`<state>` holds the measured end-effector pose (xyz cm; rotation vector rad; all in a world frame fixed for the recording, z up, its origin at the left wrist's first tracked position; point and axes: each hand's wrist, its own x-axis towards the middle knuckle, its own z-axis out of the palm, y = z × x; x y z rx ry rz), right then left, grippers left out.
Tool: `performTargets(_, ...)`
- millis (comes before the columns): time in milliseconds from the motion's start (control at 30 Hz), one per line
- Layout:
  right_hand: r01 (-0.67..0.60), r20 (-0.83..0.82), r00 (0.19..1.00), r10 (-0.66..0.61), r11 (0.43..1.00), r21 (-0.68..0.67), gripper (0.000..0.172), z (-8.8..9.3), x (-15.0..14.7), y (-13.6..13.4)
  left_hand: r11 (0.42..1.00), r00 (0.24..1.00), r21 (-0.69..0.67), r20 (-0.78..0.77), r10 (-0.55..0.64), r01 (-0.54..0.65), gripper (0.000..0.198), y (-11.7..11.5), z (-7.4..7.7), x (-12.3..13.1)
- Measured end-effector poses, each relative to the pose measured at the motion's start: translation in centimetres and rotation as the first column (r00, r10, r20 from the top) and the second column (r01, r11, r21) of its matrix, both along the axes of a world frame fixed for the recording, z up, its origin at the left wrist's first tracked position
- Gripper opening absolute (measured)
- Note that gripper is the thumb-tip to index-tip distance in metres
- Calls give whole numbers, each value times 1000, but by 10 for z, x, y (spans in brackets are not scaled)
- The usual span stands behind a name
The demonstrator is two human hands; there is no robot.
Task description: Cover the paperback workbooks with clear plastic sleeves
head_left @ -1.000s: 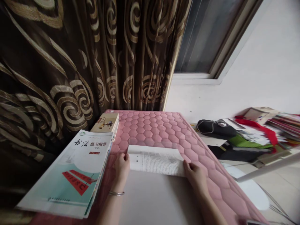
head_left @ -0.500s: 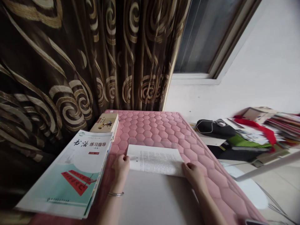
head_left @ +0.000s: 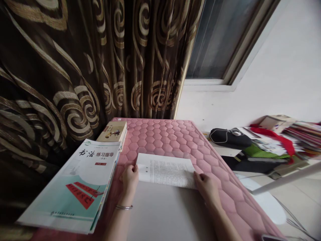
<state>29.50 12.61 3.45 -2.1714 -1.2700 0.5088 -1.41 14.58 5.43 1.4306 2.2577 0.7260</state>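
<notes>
A white page of small printed text (head_left: 168,170) lies in front of me, with a plain pale grey sheet (head_left: 168,211) covering the area below it. Beyond the page's far edge a strip of clear plastic (head_left: 164,155) shows over the pink cover. At the left edge, my left hand (head_left: 129,177) is closed, thumb on the page's corner. My right hand (head_left: 206,185) pinches the right edge, thumb on top and fingers bent. Whether page and grey sheet belong to one book, I cannot tell.
A pink quilted cover (head_left: 163,134) lies beneath everything. To the left is a stack topped by a calligraphy workbook (head_left: 82,187), with a beige book (head_left: 114,132) behind it. Patterned curtains (head_left: 112,60) hang behind. Papers and a red cloth (head_left: 278,139) sit at right.
The printed page has shifted very slightly away from me. My right hand has moved a little to the left along with its edge; my left hand stays nearly in place.
</notes>
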Motion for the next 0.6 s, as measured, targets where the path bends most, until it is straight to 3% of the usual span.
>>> performTargets(167, -10, -123, 992, 22, 995, 96, 45, 0, 2, -3, 1000, 999, 18, 44, 9, -10, 25, -2, 2, 0)
performTargets(400, -4, -102, 995, 4, 1000, -1, 44, 1, 2, 3, 1000, 1000, -16, -14, 8, -8, 28, -1, 2, 2)
performTargets(600, 43, -172, 985, -27, 995, 89, 45, 7, -1, -1, 1000, 1000, -11, -26, 7, -7, 27, -2, 4, 4)
